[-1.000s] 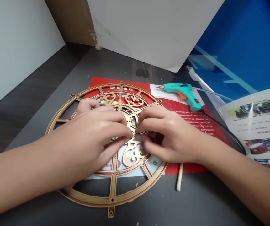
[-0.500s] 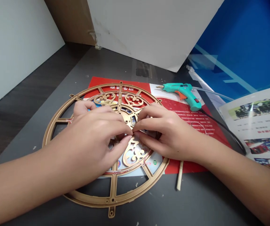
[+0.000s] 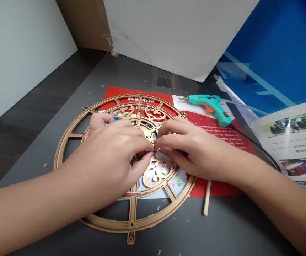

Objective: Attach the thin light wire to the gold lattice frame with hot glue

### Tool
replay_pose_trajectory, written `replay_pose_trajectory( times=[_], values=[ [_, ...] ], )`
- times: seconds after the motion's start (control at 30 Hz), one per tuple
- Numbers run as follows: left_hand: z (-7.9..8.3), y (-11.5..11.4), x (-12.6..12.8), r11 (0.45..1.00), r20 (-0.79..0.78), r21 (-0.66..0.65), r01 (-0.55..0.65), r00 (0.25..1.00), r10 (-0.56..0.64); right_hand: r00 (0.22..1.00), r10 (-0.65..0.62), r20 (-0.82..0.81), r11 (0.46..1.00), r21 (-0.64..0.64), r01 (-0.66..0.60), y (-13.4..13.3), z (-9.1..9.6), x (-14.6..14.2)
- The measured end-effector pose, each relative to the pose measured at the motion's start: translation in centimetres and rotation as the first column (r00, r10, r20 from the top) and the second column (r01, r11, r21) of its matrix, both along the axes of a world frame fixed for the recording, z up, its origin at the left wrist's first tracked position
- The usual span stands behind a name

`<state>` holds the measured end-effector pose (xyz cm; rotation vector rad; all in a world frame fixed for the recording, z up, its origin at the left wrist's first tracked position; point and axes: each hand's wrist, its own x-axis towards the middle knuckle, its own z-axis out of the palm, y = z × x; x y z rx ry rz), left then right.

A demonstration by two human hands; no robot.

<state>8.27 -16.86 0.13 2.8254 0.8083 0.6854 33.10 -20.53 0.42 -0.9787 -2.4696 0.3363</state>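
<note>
A round gold openwork frame (image 3: 70, 137) with spokes and scroll ornaments lies flat on a red printed sheet (image 3: 222, 133) on the dark table. My left hand (image 3: 112, 153) and my right hand (image 3: 190, 149) rest on the frame's middle. Their fingertips meet in a pinch near the hub, just above a gold scroll ornament (image 3: 158, 172). What the fingers pinch is too small to make out. Both hands cover the hub and the inner ring.
A teal hot-glue gun (image 3: 211, 106) with an orange trigger lies at the back right, its black cord (image 3: 256, 147) running right. A glue stick (image 3: 206, 199) lies by the frame's right edge. Printed photo sheets (image 3: 294, 142) sit at right; white boards (image 3: 174, 32) stand behind.
The whole view has shifted slightly right and down as my head moved. My fingertips have stayed pinched together at the same spot on the frame.
</note>
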Motion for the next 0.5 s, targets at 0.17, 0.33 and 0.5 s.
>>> replay_pose_trajectory(
  times=[0.17, 0.33, 0.5],
  values=[
    [0.12, 0.23, -0.59, 0.999, -0.003, 0.034, 0.041, 0.999, -0.041, 0.998, -0.011, 0.060, 1.000, 0.024, 0.009, -0.13, 0.32, -0.01],
    [-0.08, 0.34, -0.62, 0.995, -0.008, 0.054, 0.085, 0.996, -0.084, 0.999, 0.017, 0.028, 1.000, -0.002, -0.017, -0.20, 0.56, 0.13],
    [-0.58, 0.21, -0.71, 0.991, -0.010, 0.088, 0.099, 0.995, -0.099, 0.999, 0.025, -0.033, 0.999, 0.023, -0.024, -0.36, 0.52, 0.25]
  ],
)
